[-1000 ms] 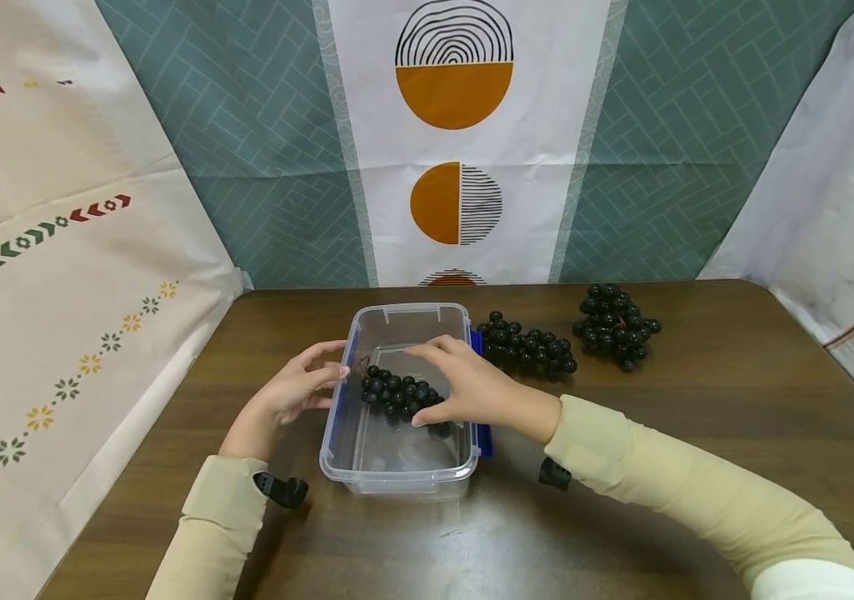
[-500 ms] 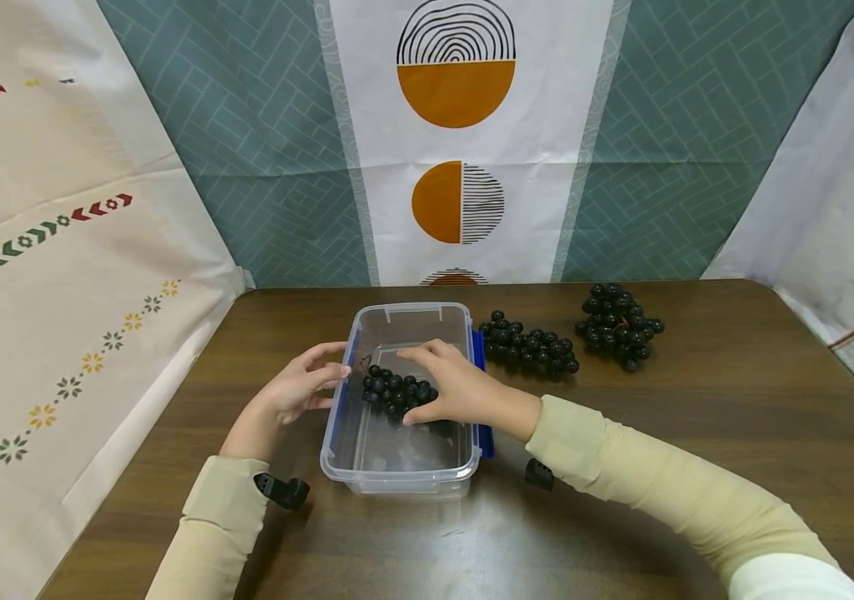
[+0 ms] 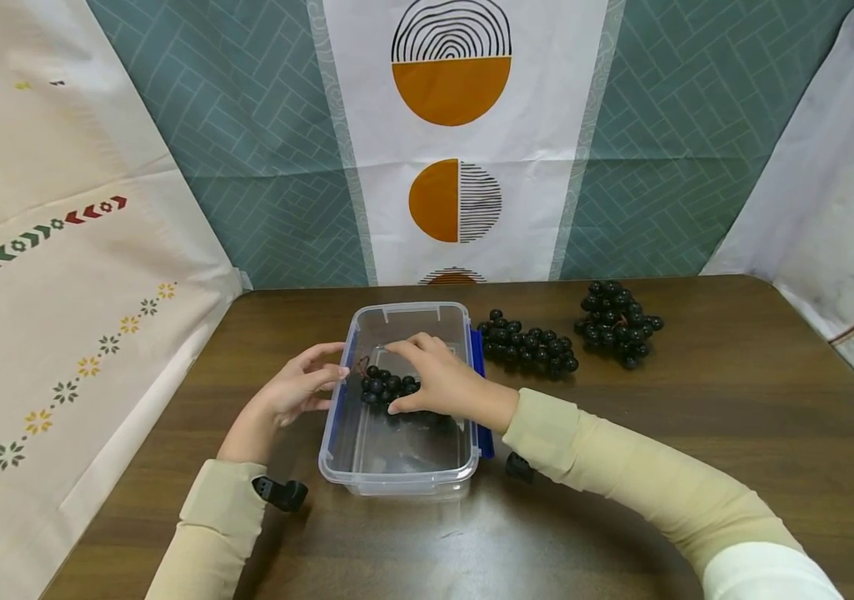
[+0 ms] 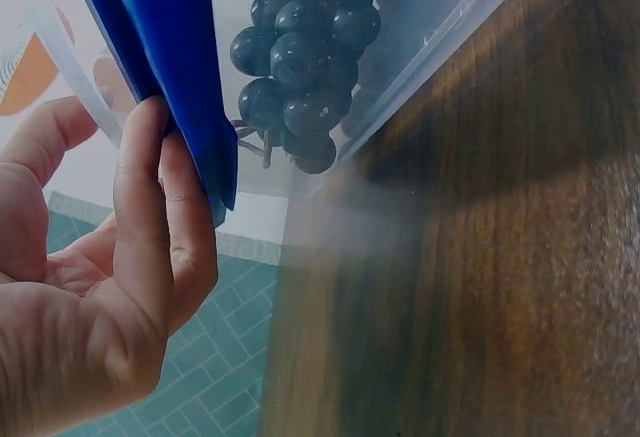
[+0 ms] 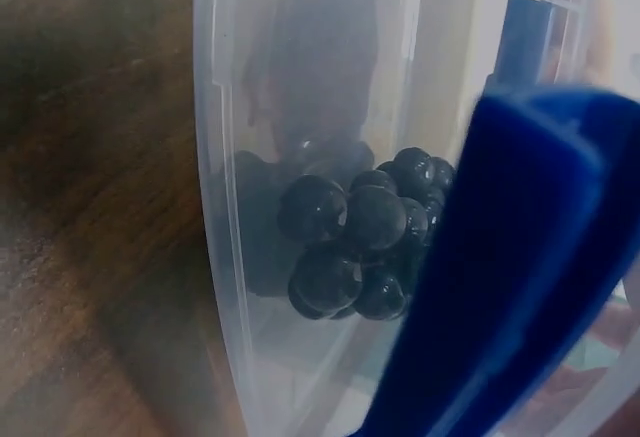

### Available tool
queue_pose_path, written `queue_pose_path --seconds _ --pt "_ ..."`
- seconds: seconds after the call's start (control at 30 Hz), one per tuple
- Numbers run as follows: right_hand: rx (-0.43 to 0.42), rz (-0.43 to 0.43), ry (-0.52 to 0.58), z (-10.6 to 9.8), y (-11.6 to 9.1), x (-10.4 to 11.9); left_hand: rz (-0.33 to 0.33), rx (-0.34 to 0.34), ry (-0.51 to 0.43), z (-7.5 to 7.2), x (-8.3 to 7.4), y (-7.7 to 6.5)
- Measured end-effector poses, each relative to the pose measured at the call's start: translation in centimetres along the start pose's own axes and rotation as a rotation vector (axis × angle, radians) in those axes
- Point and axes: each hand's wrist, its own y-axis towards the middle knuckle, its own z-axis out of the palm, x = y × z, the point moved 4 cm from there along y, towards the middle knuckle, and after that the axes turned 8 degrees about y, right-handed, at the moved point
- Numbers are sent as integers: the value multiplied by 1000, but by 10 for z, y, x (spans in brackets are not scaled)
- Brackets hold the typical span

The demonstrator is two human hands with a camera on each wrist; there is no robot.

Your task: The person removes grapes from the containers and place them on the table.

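A clear plastic food container (image 3: 397,479) with blue side clips stands uncovered on the table. Inside lies a bunch of black grapes (image 3: 380,385), its stem toward the left wall. My left hand (image 3: 299,385) grips the container's left rim, thumb over the edge and fingers outside against the blue clip (image 4: 185,67). My right hand (image 3: 445,379) is over the container, thumb and fingers spread above the grapes and covering their right part. Through the clear wall in the right wrist view, the grapes (image 5: 345,227) show beside a blue clip (image 5: 520,237).
Two more bunches lie on the wooden table (image 3: 621,467): black grapes (image 3: 527,346) just right of the container, and another black bunch (image 3: 616,323) further right near the back edge. Patterned cloths (image 3: 284,167) hang behind and at both sides.
My right hand has moved left and slightly up over the grapes, covering more of them. The left hand and the container have stayed in place.
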Motion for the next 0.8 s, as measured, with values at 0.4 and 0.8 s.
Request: queue_pose_path --seconds 0.4,0.8 --pt "17 50 24 11 14 0 -18 9 27 -1 4 -3" --pt "43 93 -4 20 19 -10 7 6 50 0 1 0"
